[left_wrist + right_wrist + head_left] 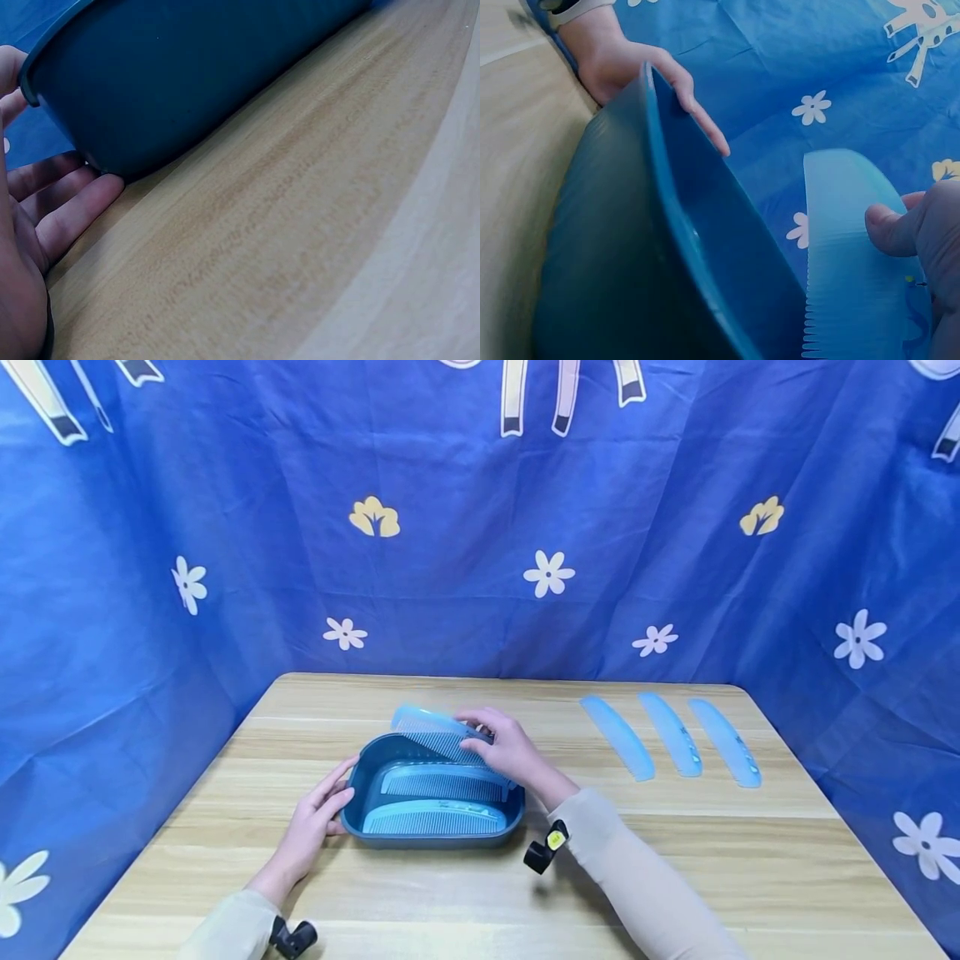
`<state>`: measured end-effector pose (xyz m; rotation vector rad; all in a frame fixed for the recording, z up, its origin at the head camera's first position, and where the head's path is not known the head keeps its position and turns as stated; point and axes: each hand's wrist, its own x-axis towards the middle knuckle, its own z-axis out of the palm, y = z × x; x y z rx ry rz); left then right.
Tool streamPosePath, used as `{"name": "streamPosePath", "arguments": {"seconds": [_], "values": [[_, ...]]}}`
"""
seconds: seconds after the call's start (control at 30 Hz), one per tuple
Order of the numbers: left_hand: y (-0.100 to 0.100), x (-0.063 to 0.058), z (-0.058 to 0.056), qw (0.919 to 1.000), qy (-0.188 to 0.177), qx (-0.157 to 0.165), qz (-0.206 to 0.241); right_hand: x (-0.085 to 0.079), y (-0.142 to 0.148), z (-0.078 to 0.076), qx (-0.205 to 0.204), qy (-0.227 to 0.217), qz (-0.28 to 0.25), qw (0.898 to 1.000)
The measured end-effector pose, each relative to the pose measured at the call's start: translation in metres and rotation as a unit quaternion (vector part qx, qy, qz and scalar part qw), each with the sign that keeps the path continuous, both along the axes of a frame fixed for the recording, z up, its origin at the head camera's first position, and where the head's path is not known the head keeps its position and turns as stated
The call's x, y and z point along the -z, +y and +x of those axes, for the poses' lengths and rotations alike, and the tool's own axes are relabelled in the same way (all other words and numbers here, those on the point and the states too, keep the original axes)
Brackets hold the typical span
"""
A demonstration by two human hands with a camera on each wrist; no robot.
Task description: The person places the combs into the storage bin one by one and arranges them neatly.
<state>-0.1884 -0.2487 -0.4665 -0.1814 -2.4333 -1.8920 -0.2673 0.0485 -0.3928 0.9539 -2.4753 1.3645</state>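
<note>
My right hand [507, 748] pinches a translucent light-blue comb [425, 724] between thumb and fingers. That comb slants over the back rim of a dark blue plastic basin [435, 842], teeth towards the basin. In the right wrist view the thumb lies across the flat face of the held comb [847, 225]. Inside the basin lie two more blue combs, a rear comb [442, 771] and a front comb [431, 808], roughly parallel. My left hand [310, 818] holds the basin's left end, thumb at the rim; in the left wrist view several fingertips [105, 191] touch the lower wall.
Three similar blue combs, a left comb [618, 737], a middle comb [671, 735] and a right comb [724, 742], lie side by side at the table's back right. The wooden table [450, 910] is enclosed by a blue patterned cloth [465, 568] behind and at both sides.
</note>
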Motion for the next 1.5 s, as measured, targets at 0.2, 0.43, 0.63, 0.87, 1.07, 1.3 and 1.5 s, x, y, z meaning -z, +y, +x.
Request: {"name": "streamPosePath", "arguments": {"seconds": [0.2,0.43,0.63,0.87,1.07,1.3,1.5], "values": [[-0.001,0.0,0.0,0.9998,-0.015,-0.016,0.001,0.01,-0.005,-0.002,-0.006,0.005,0.011,1.0],[-0.001,0.001,-0.001,0.9997,-0.015,-0.018,0.006,0.02,-0.01,-0.004,-0.013,0.006,0.033,0.999],[0.0,0.002,-0.002,0.9996,-0.017,-0.019,0.008,0.024,-0.014,-0.003,-0.016,0.021,0.07,0.997],[0.0,0.002,-0.002,0.9997,-0.016,-0.014,0.012,0.028,-0.017,-0.001,-0.042,0.041,0.114,0.992],[-0.001,0.003,-0.003,0.9996,-0.023,-0.019,0.006,0.031,-0.019,-0.002,-0.05,0.036,0.15,0.987],[-0.001,0.003,-0.003,0.9995,-0.024,-0.02,0.001,0.028,-0.021,0.0,-0.05,0.001,0.192,0.98],[0.0,0.002,-0.002,0.9996,-0.02,-0.02,0.004,0.03,-0.022,-0.001,-0.051,-0.001,0.211,0.976]]}}
